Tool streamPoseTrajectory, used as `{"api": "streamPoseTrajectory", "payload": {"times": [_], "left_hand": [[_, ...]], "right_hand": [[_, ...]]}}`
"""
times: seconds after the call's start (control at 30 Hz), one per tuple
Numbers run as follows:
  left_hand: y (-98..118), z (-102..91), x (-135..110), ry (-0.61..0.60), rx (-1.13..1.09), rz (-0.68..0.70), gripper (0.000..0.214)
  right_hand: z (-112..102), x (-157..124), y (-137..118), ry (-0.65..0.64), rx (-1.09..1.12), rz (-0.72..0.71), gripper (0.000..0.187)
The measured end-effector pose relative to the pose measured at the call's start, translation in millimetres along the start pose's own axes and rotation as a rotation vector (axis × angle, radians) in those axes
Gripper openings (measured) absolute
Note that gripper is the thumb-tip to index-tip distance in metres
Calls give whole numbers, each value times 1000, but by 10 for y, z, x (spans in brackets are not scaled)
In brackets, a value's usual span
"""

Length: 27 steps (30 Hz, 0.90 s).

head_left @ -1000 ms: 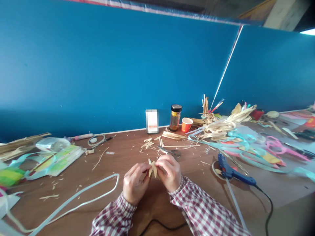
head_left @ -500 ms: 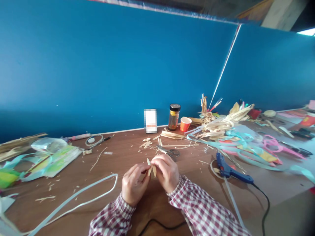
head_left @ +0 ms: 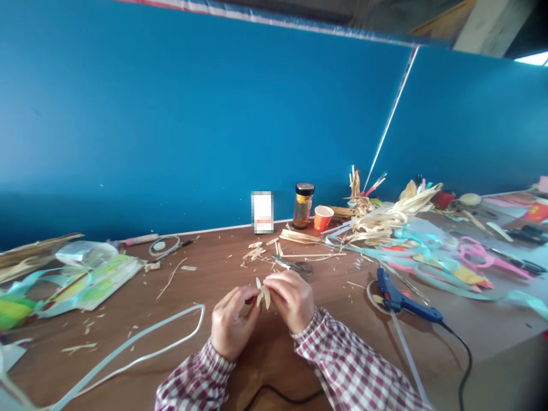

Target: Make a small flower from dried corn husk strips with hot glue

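Blue partition [head_left: 214, 114] behind; brown table [head_left: 180, 319] littered with pale scraps [head_left: 256, 251]. At the near middle of the table, a small pale piece [head_left: 266, 299] with petal-like blades is held up between both hands. By the left hand [head_left: 234, 322] it is pinched at its left edge, finger against thumb; by the right hand [head_left: 292, 299] it is gripped narrowly from the other side, fingertips partly covering it.

Compared with a second ago, the right fingertips have been brought slightly closer to the left, and the blades are seen less widely spread. The left hand's pinch is little changed. Scissors [head_left: 293, 265] are left lying just beyond the hands, glue gun [head_left: 396, 297] to the right; neither has been shifted. Jar [head_left: 302, 208] and cup [head_left: 323, 218] likewise unmoved near the partition.
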<state>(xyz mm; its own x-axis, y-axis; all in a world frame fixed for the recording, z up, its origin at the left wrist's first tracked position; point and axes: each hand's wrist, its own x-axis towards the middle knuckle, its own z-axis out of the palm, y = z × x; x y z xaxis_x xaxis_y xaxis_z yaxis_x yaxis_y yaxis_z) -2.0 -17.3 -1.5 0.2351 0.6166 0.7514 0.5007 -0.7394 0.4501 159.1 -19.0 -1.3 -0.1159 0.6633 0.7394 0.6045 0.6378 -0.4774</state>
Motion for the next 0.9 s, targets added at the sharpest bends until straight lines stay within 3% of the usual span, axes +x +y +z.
{"api": "streamPoseTrajectory", "payload": {"times": [0.27,0.47,0.73,0.9], "left_hand": [[30,8,0,-10,-13,0,17],[4,-10,9,23,38,15,17],[-24,19,-18,-21,9,6,19],[-20,28,-24,-27,-6,-22,19]], "right_hand": [[-55,25,-54,-71,-85,-47,19],[-42,42,-64,-19,-103,-67,42],[-26,7,-20,-43,-66,-45,20],[-45,30,-47,-72,-93,-70,20]]}}
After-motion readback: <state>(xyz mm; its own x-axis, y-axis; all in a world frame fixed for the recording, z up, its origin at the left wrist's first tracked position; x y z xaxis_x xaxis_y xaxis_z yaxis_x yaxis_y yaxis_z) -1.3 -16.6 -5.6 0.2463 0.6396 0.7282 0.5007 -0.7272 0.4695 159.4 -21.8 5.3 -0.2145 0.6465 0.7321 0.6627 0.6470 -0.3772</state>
